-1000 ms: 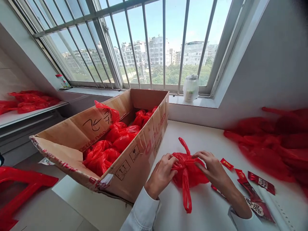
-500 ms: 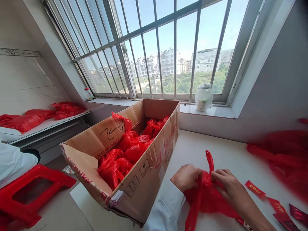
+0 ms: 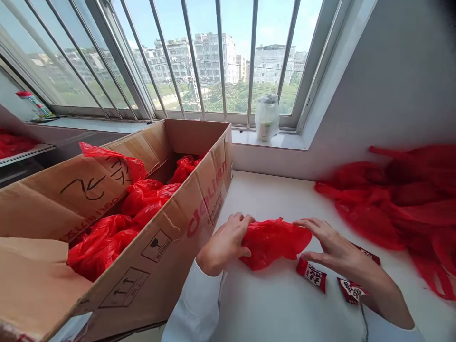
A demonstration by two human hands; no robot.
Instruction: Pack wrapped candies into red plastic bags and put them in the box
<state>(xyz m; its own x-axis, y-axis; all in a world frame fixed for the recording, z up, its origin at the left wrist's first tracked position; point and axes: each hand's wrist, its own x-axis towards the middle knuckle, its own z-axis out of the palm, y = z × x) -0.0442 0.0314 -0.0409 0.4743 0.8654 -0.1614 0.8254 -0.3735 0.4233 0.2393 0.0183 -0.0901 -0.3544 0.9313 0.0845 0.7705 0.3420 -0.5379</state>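
A red plastic bag (image 3: 276, 243) lies on the white tabletop between my two hands, bunched into a low bundle. At its left end is my left hand (image 3: 228, 242), fingers and thumb around the plastic. My right hand (image 3: 327, 244) is at the other end, fingers and thumb spread wide, the fingertips just at the bag's edge. Close below my right hand lie a small dark red packet (image 3: 312, 274) with white lettering and a similar packet (image 3: 351, 289); another packet (image 3: 366, 254) is partly covered by the hand. What the bag contains is hidden.
A long cardboard box (image 3: 171, 256) stands to the left, with several tied red bags (image 3: 103, 244) in it. Loose red plastic bags (image 3: 395, 204) are heaped at the right by the wall. A wrapped jar (image 3: 267, 117) stands on the windowsill (image 3: 245, 137), before the barred window.
The view has swung right and closer to the box. My hands have moved from the bag's gathered, upright handle to its two ends, and the bag now lies lower and more compact.
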